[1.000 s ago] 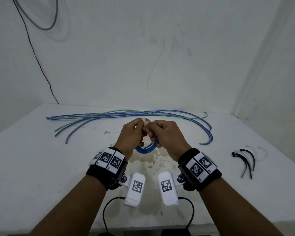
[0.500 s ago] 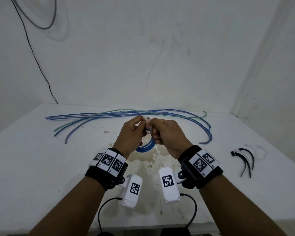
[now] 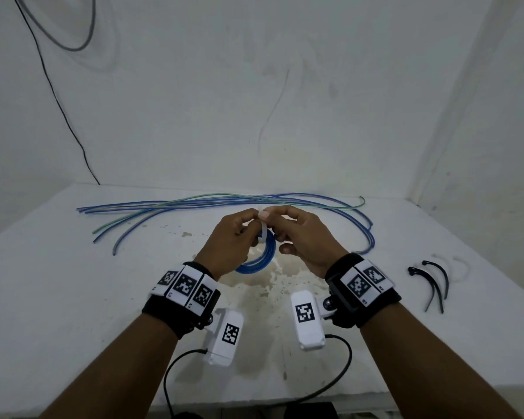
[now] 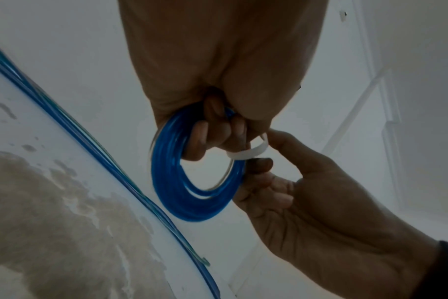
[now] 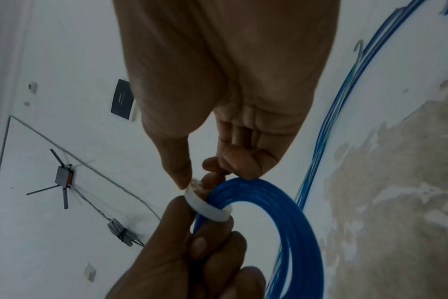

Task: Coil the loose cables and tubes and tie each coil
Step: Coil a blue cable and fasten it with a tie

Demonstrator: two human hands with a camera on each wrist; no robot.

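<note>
holding a blue coil (image 3: pixel 259 256) above the middle of the white bench (image 3: pixel 58 282), both hands raised and meeting at its top; left hand (image 3: pixel 229 241) with fingers (image 4: pixel 200 139) curled through the ring's opening, gripping the coil's upper edge; white tie (image 3: pixel 263 229) looped round the strands at that spot, seen as a flat pale band in both wrist views (image 4: pixel 248 151) (image 5: pixel 207 208); right hand (image 3: pixel 307 237) pinching the tie's end between thumb and forefinger, its other fingers (image 5: pixel 238 159) curled loosely beside the coil, one touching its outer edge; left thumb pressed against the band from the other side; coil (image 4: pixel 182 182) hanging clear of the bench, several turns lying close together, one inner turn looking paler or clear; cannot tell whether the tie is fastened.

lying loose behind the hands, a bundle of long blue and green tubes (image 3: pixel 212 201) stretched across the far part of the bench, curving back on the right near the wall; two black ties (image 3: pixel 433 282) resting well apart to the right, with faint white ties (image 3: pixel 454 264) just behind them; brownish stain (image 3: pixel 273 282) on the bench below the hands; black wire (image 3: pixel 55 95) running down the back wall at left; marker bands and white camera pods strapped at both wrists.
</note>
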